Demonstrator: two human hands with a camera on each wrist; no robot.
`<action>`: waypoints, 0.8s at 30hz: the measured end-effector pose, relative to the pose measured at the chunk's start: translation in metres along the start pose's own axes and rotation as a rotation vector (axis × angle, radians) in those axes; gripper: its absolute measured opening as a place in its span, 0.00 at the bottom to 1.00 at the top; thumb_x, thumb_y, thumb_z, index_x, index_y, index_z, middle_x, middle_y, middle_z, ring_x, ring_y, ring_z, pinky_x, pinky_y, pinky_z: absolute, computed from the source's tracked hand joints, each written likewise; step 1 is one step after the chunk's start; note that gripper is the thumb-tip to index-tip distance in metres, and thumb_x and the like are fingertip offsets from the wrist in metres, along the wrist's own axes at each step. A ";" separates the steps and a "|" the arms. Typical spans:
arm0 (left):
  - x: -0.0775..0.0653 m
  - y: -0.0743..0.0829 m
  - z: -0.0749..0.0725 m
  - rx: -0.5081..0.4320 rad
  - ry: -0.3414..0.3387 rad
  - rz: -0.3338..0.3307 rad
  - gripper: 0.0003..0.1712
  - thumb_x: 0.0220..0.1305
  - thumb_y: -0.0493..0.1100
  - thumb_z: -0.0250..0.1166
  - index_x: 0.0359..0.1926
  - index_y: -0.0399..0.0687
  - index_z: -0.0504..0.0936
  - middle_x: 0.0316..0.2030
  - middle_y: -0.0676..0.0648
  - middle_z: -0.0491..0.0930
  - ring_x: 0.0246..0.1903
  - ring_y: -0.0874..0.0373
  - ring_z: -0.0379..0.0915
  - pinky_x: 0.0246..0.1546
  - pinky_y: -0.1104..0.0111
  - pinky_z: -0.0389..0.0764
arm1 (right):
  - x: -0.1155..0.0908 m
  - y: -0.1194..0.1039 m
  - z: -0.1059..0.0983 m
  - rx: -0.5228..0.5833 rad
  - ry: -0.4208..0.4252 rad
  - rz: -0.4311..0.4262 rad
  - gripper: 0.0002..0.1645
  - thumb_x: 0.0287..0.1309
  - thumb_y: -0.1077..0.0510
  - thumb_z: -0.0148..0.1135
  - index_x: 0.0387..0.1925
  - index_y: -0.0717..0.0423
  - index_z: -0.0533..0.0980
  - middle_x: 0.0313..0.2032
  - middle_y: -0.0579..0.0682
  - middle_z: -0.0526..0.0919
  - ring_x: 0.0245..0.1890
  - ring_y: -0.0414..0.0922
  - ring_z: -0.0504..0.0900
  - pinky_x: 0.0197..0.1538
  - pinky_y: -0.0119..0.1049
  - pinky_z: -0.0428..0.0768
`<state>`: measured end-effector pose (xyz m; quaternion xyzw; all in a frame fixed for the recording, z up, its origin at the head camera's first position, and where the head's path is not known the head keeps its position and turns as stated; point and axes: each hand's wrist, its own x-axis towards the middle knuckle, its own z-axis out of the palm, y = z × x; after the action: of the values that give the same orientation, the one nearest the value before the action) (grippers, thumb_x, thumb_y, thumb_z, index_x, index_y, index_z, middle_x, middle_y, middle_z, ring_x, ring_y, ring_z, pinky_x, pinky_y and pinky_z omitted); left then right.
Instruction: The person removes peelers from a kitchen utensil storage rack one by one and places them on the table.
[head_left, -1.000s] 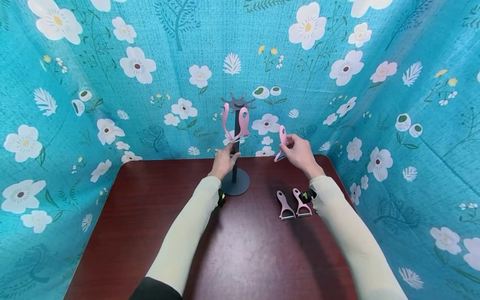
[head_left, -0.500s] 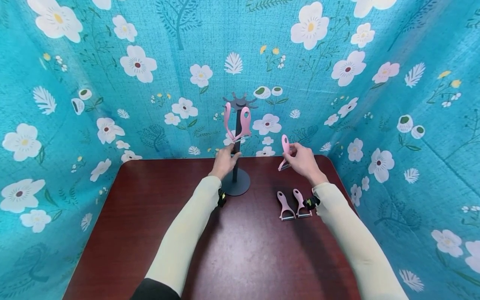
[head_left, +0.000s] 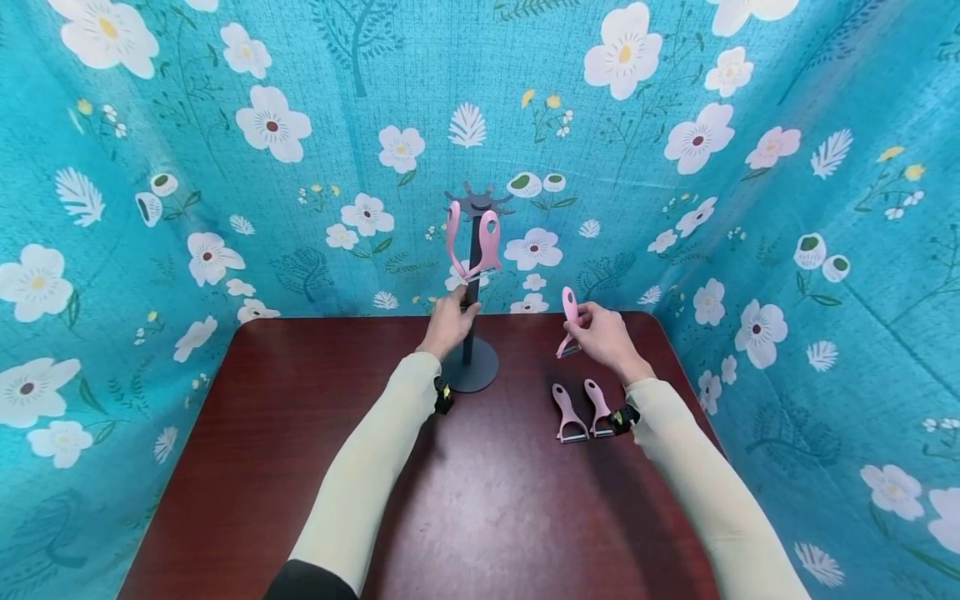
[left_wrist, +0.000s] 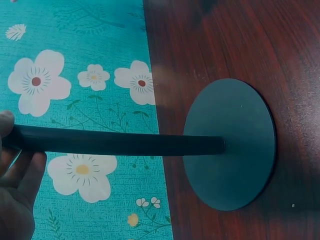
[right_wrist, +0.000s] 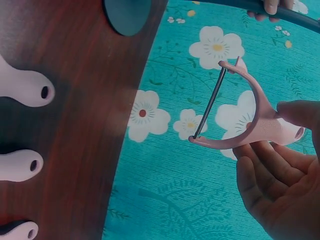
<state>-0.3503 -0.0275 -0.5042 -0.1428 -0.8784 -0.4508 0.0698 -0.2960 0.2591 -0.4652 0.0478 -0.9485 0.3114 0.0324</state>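
My left hand [head_left: 447, 323] grips the dark pole [left_wrist: 110, 142] of an upright stand, below its hooked top [head_left: 478, 202]. From the hooks hang two pink peelers, one on the left [head_left: 453, 237] and one on the right [head_left: 489, 237]. Off to the right of the stand, my right hand [head_left: 604, 335] pinches another pink peeler [right_wrist: 265, 127] by its handle between thumb and fingers. Its handle points up and its blade end down in the head view, above the table's back part.
More pink peelers lie on the dark red table [head_left: 315, 467]: two show in the head view, a left one [head_left: 566, 410] and a right one [head_left: 597, 404], three in the right wrist view. The stand's round base [left_wrist: 230, 185] rests near the back edge. A flowered turquoise curtain [head_left: 420, 83] surrounds the table.
My right hand has come down toward the table with the peeler in it. The left hand has stayed on the pole, and the two hanging peelers are still on the hooks.
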 end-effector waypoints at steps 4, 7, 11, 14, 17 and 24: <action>0.001 0.000 -0.001 -0.018 -0.008 0.001 0.06 0.69 0.45 0.58 0.40 0.47 0.72 0.31 0.48 0.77 0.27 0.55 0.73 0.30 0.62 0.74 | -0.004 0.003 0.005 -0.001 -0.009 0.011 0.25 0.61 0.50 0.62 0.53 0.62 0.72 0.36 0.55 0.81 0.33 0.48 0.79 0.36 0.42 0.78; 0.001 0.001 -0.002 -0.014 -0.014 0.007 0.08 0.69 0.46 0.58 0.40 0.47 0.72 0.32 0.49 0.77 0.27 0.56 0.73 0.30 0.62 0.74 | -0.007 0.005 0.009 0.015 -0.035 0.031 0.24 0.61 0.51 0.62 0.53 0.61 0.71 0.35 0.54 0.81 0.31 0.47 0.79 0.34 0.41 0.78; 0.001 0.001 -0.004 -0.003 -0.017 0.016 0.09 0.69 0.47 0.57 0.41 0.46 0.72 0.33 0.48 0.78 0.28 0.55 0.74 0.31 0.62 0.75 | -0.011 0.007 0.017 0.026 -0.062 0.048 0.23 0.61 0.51 0.62 0.52 0.61 0.71 0.33 0.53 0.80 0.25 0.45 0.79 0.29 0.38 0.78; 0.002 0.000 -0.005 -0.005 -0.028 0.016 0.10 0.69 0.47 0.57 0.44 0.46 0.72 0.35 0.46 0.79 0.30 0.55 0.76 0.33 0.62 0.77 | -0.014 0.009 0.021 0.026 -0.073 0.048 0.23 0.61 0.52 0.62 0.51 0.62 0.71 0.31 0.53 0.81 0.21 0.43 0.79 0.27 0.37 0.77; 0.002 0.000 -0.005 -0.013 -0.035 0.013 0.10 0.69 0.46 0.57 0.46 0.46 0.72 0.37 0.45 0.80 0.32 0.55 0.77 0.35 0.61 0.78 | -0.016 0.012 0.025 0.042 -0.098 0.063 0.22 0.61 0.53 0.61 0.51 0.62 0.71 0.31 0.54 0.81 0.19 0.44 0.79 0.24 0.37 0.77; 0.001 -0.001 -0.005 -0.012 -0.032 0.030 0.09 0.69 0.46 0.57 0.45 0.47 0.72 0.36 0.47 0.80 0.29 0.56 0.76 0.33 0.61 0.77 | -0.021 0.018 0.032 0.016 -0.122 0.080 0.21 0.60 0.52 0.61 0.49 0.62 0.72 0.27 0.52 0.81 0.17 0.43 0.78 0.21 0.36 0.75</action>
<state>-0.3517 -0.0324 -0.5018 -0.1637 -0.8744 -0.4526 0.0616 -0.2785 0.2564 -0.5031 0.0290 -0.9474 0.3163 -0.0385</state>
